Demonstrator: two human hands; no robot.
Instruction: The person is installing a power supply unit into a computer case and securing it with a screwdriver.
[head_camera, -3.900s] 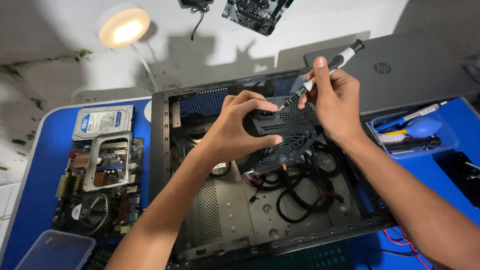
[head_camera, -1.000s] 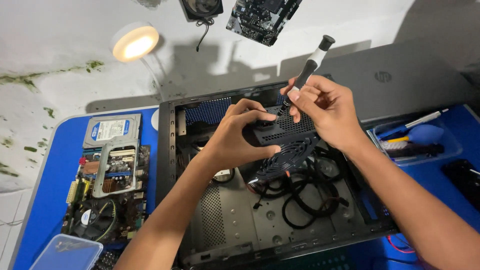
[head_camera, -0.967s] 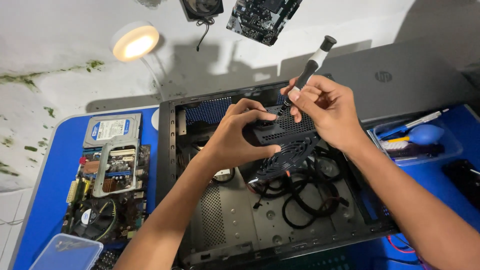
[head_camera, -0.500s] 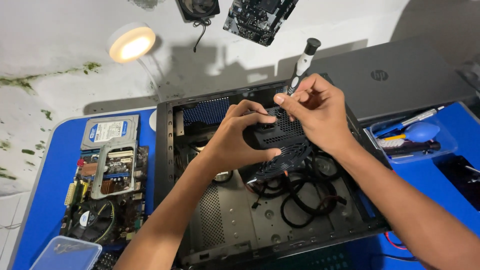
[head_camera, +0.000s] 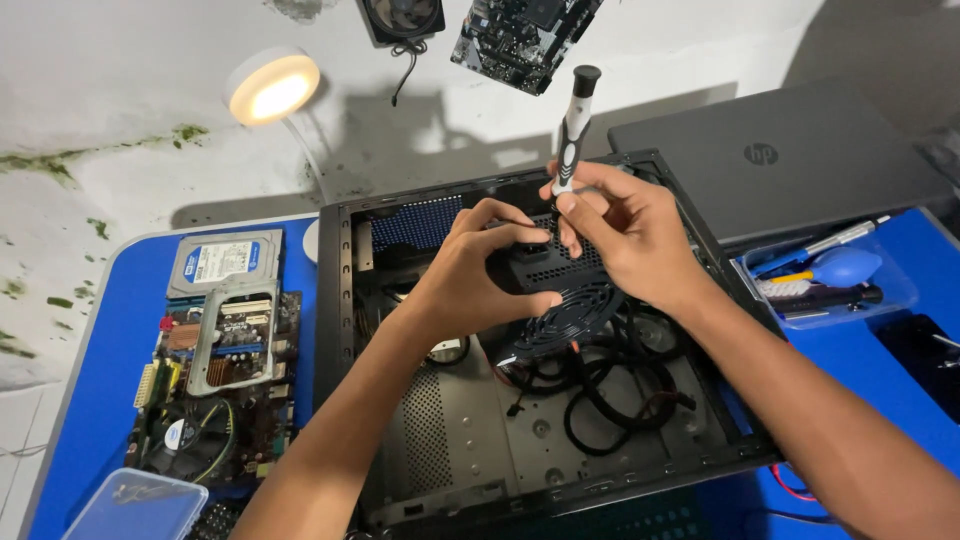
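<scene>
An open black computer case (head_camera: 345, 300) lies on its side on the blue table. Inside it sits a black power supply (head_camera: 560, 300) with a round fan grille, tilted up at the case's far end. My left hand (head_camera: 475, 275) grips the power supply from the left. My right hand (head_camera: 625, 235) holds a black-and-white screwdriver (head_camera: 573, 125) nearly upright, its tip down at the power supply's top edge. Black cables (head_camera: 620, 390) coil on the case floor below the unit.
A motherboard (head_camera: 215, 400) with a hard drive (head_camera: 225, 262) and metal bracket lies left of the case. A clear plastic box (head_camera: 140, 505) sits at bottom left. A closed laptop (head_camera: 790, 160) and a tray of tools (head_camera: 830, 280) lie right. A round lamp (head_camera: 272, 85) glows behind.
The screwdriver has swung from a slant toward upright, and my right hand has shifted slightly left over the power supply. My left hand keeps its grip.
</scene>
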